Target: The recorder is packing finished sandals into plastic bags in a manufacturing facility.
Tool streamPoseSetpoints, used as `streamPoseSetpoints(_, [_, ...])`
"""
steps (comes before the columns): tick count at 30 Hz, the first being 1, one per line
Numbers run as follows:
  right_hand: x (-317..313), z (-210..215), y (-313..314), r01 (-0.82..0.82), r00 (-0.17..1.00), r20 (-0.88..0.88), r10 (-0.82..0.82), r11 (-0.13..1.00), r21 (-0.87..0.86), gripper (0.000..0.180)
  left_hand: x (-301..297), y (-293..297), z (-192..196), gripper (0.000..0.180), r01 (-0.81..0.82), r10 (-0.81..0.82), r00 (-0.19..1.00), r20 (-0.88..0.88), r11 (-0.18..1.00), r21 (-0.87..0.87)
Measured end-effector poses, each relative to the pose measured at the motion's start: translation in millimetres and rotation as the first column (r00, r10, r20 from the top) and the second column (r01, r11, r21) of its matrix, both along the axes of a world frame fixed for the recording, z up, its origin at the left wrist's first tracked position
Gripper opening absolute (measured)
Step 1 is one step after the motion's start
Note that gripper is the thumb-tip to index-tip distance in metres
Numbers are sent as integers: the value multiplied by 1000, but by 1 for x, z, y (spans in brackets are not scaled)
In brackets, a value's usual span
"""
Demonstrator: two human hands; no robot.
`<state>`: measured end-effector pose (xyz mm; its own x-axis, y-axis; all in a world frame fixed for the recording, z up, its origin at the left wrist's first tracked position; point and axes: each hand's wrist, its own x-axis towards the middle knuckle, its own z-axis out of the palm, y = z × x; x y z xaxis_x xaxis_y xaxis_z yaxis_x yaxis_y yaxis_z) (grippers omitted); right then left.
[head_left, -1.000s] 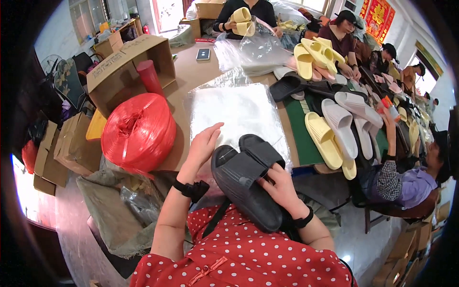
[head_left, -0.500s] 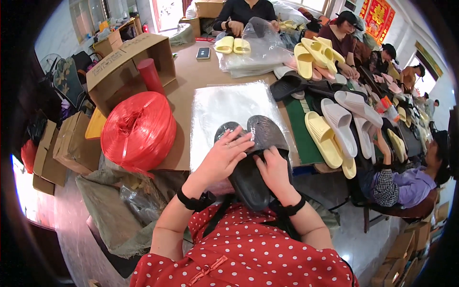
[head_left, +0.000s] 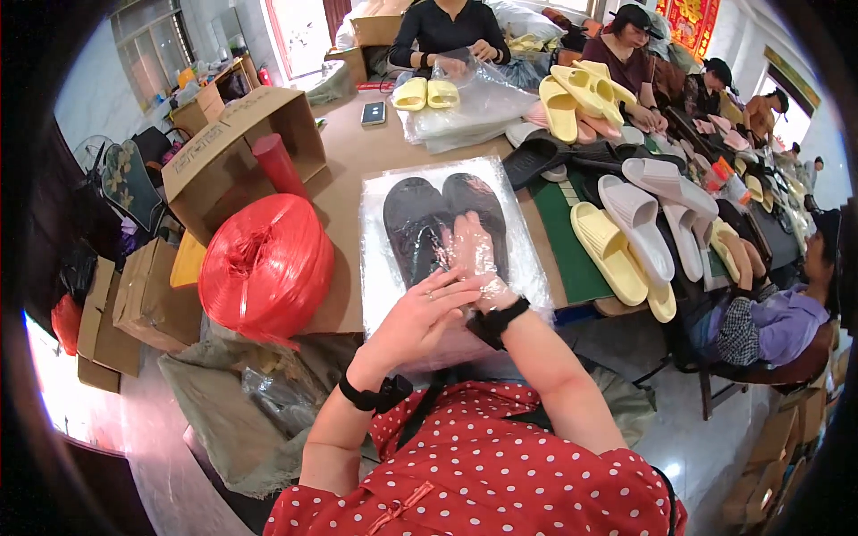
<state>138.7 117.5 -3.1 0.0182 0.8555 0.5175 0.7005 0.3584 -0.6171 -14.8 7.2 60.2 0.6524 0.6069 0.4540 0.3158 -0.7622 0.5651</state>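
Observation:
A pair of black slide slippers (head_left: 414, 219) lies side by side inside a clear plastic bag (head_left: 523, 255), on a stack of such bags at the table's near edge. My right hand (head_left: 470, 246) reaches inside the bag, under the film, its fingers stretched forward against the right slipper. Over my right wrist and the bag's near end rests my left hand (head_left: 433, 308), fingers extended and gripping nothing visible. Glare on the film blurs the slippers' heel ends.
Left of the bags sit a large roll of red plastic twine (head_left: 266, 265) and an open cardboard box (head_left: 241, 147). White, yellow and black slides (head_left: 612, 250) crowd the right side. A phone (head_left: 374, 113) lies farther back. Co-workers sit across and along the right.
The black slippers have moved forward, fully into the bag. My right hand has followed them inside. My left hand has slid back off the slippers to the bag's near end.

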Motion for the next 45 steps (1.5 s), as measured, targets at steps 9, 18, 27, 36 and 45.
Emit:
streamPoseSetpoints(9, [-6, 0, -36, -115, 988, 126, 87, 966, 233, 45, -43, -12, -41, 62, -529, 534, 843, -64, 845, 80])
streamPoseSetpoints(18, [23, 3, -125, -499, 851, 106, 515, 854, -144, 24, -52, -30, -66, 58, -690, 735, 677, -20, 626, -363])
streamPoseSetpoints(27, [5, -13, -114, -493, 857, 131, 499, 867, -79, 56, -56, -29, -66, 47, -639, 741, 667, 75, 621, -453])
streamPoseSetpoints(36, [34, -17, -116, -378, 898, 191, 396, 918, -123, 46, -67, -22, -86, 46, -633, 761, 637, 122, 607, -481])
streamPoseSetpoints(45, [69, 18, -145, -536, 844, -25, 536, 841, -78, 26, -71, -33, -83, 43, -573, 759, 620, 197, 610, -547])
